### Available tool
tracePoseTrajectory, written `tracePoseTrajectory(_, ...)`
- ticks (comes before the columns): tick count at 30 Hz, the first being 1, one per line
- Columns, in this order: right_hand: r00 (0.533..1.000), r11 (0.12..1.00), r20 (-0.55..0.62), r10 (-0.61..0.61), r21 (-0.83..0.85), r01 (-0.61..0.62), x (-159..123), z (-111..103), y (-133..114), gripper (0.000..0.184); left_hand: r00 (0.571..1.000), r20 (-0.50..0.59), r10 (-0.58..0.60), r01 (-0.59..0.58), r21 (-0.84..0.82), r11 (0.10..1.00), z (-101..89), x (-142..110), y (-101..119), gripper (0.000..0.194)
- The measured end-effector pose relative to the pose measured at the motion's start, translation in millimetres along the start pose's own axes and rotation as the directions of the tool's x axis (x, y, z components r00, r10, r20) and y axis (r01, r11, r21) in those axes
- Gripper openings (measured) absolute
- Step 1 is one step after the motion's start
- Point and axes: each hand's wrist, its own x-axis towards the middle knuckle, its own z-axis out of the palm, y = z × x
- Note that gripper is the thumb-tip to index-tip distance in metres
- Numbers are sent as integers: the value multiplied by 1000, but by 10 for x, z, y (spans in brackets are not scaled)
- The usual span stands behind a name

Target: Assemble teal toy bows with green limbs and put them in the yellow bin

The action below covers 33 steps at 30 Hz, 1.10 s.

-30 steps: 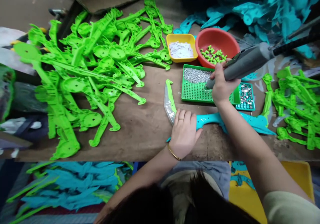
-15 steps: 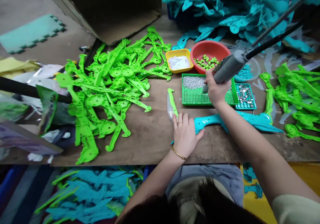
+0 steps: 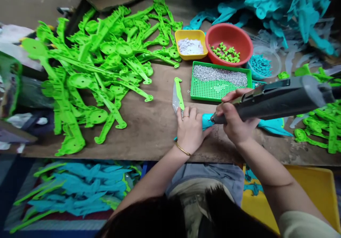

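My left hand [image 3: 189, 131] is closed over the left end of a long blue plastic part [image 3: 275, 124] lying on the table, pressing it down. A translucent blade with a green edge [image 3: 179, 94] sticks out beyond its fingertips. My right hand [image 3: 238, 122] grips a grey electric screwdriver [image 3: 277, 98], tilted with its cable end to the right. The screwdriver's tip meets the blue part just right of my left hand. Much of the part's middle is hidden by my right hand. Behind them stands a green tray [image 3: 221, 92] of small silver screws.
Heaped green plastic parts [image 3: 106, 64] cover the left of the table, with more [image 3: 317, 124] at the right. A yellow dish [image 3: 191, 56] of white pieces, a red bowl [image 3: 229, 34] of green bits and a clear tub [image 3: 262, 64] of blue pieces stand behind the tray.
My right hand has brought the screwdriver from above the screw tray down and toward me, onto the blue part. My left hand keeps its hold. The camera view has also shifted.
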Motion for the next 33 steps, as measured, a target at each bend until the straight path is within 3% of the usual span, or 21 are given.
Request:
tracePoseTrajectory(4, 994, 989, 19, 107, -108, -105, -33, -8, 199, 29, 999, 32, -33, 34, -10, 999, -10, 19, 8, 52)
tracePoseTrajectory(7, 992, 986, 42, 120, -118, -114, -79, -2, 251, 25, 997, 69, -44, 44, -8, 999, -23, 41, 24, 51)
tracePoseTrajectory(13, 981, 978, 48, 190, -93, -185, 18, 79, 58, 29, 997, 71, -23, 22, 8, 1000, -48, 33, -10, 53)
tracePoseTrajectory(16, 986, 994, -129, 106, 24, -104, 378, 83, -4, 29, 999, 30, 29, -31, 51, 998, -83, -20, -94, 58)
tracePoseTrajectory(18, 938, 998, -339, -69, -18, 67, 665, 56, 89, 26, 994, 32, 101, -104, 82, 991, -95, -56, -151, 60)
tracePoseTrajectory(19, 921, 991, -371, -122, -93, 94, 792, 36, 179, 24, 989, 40, 144, -147, 90, 985, -94, -69, -174, 59)
tracePoseTrajectory(22, 921, 975, -359, -149, -208, 77, 1020, -25, 525, 28, 967, 58, 247, -252, 85, 964, -60, -84, -220, 53)
tracePoseTrajectory(25, 933, 979, -343, -111, -197, 44, 1037, -61, 779, 34, 958, 32, 285, -286, 72, 955, -19, -85, -241, 52)
tracePoseTrajectory(33, 946, 974, -316, -71, -226, -3, 924, -74, 773, 25, 963, 18, 269, -269, 2, 963, 23, -76, -270, 53)
